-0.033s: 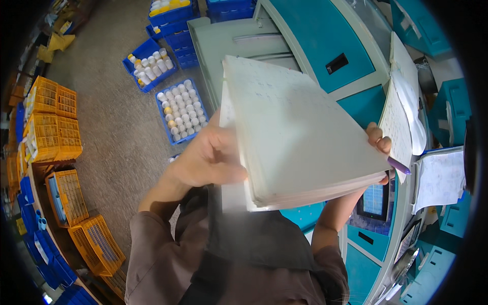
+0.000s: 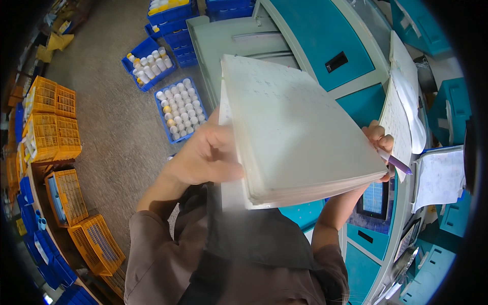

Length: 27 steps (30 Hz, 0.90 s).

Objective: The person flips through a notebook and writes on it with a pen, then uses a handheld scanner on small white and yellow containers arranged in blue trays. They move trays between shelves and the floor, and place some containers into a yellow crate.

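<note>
Teal panels (image 2: 315,30) behind, I have left hand (image 2: 206,155) and right hand (image 2: 378,138) clamped on a book (image 2: 305,137), pen (image 2: 399,163) in right

Both forearms (image 2: 161,190) reach forward, left fingers (image 2: 221,136) and right fingers (image 2: 375,133) curled in a grip.

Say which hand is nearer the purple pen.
Right: the pen juts from the right hand, at the right edge of the book; the left hand holds the opposite edge.

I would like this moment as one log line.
left hand: holds notebook | right hand: holds notebook, purple pen | floor: blue crates
</note>
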{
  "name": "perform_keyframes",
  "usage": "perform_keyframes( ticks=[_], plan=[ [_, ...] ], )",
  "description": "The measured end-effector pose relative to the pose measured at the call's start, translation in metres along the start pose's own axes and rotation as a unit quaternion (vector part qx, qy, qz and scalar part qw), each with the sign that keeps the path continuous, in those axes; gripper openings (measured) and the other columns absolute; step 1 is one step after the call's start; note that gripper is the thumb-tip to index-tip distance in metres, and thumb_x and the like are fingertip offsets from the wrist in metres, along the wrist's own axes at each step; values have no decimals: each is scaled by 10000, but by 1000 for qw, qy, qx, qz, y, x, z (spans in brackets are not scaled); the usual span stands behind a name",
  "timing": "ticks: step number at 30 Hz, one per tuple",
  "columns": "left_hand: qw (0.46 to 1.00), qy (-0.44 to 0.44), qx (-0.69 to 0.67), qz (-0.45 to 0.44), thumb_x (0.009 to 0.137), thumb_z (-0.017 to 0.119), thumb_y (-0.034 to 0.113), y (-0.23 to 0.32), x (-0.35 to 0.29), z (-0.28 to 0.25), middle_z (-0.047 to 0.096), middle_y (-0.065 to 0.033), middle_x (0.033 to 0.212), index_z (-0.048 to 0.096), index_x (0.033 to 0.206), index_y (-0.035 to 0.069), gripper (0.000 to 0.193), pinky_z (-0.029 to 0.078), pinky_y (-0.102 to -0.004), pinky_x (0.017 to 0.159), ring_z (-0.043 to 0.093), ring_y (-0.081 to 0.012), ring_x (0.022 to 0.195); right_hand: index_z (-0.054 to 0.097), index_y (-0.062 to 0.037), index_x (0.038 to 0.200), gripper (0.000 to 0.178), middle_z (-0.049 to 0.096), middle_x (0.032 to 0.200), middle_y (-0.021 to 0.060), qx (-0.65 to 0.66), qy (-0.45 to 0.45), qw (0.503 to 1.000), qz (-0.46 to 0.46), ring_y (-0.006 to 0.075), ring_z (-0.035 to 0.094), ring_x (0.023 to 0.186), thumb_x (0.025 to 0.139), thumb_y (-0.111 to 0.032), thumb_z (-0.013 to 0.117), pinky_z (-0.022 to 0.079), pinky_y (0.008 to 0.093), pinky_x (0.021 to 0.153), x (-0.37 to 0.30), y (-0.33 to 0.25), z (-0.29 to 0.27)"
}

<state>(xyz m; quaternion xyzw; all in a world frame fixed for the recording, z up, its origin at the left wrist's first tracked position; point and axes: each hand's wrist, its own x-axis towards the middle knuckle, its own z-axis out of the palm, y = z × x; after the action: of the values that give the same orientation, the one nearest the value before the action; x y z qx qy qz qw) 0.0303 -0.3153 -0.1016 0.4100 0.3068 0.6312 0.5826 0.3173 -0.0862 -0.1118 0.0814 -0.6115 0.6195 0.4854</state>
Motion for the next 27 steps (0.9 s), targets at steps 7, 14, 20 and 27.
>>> perform_keyframes(
  ticks=[7,14,20,27],
  plan=[
    [993,-15,-110,40,748,698,-19,-9,-4,-5,671,-102,1114,641,1127,-61,386,479,-297,907,626,-156,1022,595,-31,1119,743,592,1043,118,-81,-37,996,-10,185,433,857,773,-686,637,359,285,665,13,-7,-2],
    [989,32,-141,23,756,683,-44,-11,0,11,633,-103,1182,635,1136,-62,383,506,-297,879,618,-171,1048,631,-21,1054,883,661,988,152,-476,-98,870,-79,215,536,841,645,-804,617,397,305,688,43,-58,57],
    [994,30,-99,-25,756,693,-27,-12,-3,9,559,-89,1268,638,1140,-57,389,481,-315,930,571,-178,1119,733,-58,850,495,723,876,70,-538,-68,840,28,186,556,736,547,-442,811,424,293,630,43,-58,110],
    [997,-5,-72,-1,767,692,-30,-26,-15,2,590,-89,1254,621,1197,-44,437,469,-317,950,566,-177,1127,741,-63,872,433,728,864,64,-514,-169,839,51,184,551,702,557,-342,845,418,276,584,56,-62,109]
  ],
)
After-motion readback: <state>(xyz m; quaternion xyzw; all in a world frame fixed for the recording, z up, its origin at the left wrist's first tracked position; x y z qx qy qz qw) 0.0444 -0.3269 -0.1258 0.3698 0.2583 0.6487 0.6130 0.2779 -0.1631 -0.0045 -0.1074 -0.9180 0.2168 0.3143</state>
